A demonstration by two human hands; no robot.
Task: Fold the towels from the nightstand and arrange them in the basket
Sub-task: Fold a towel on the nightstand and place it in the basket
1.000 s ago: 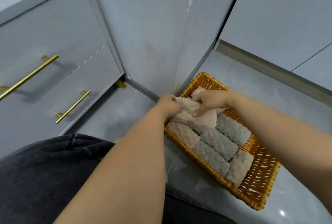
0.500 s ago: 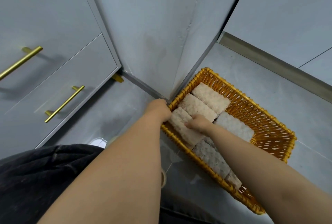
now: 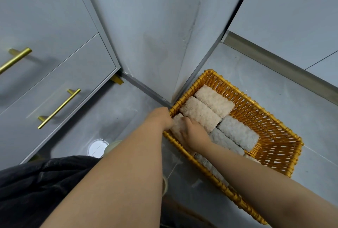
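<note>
Here, a wicker basket [image 3: 278, 136] sits on the grey floor [image 3: 292, 92] against a wall corner [image 3: 182, 63], holding folded towels [image 3: 237, 132] in beige and grey. The right hand [image 3: 193, 133] lies flat, fingers straight, pressing a beige towel [image 3: 176, 123] into the near-left corner. The left hand [image 3: 161, 119] meets that towel at the rim; its fingers are hidden, perhaps tucked in

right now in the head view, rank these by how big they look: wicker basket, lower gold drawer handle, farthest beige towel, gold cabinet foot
1. orange wicker basket
2. farthest beige folded towel and lower gold bar handle: unranked, the handle longer, the towel broader
3. small gold cabinet foot
</note>
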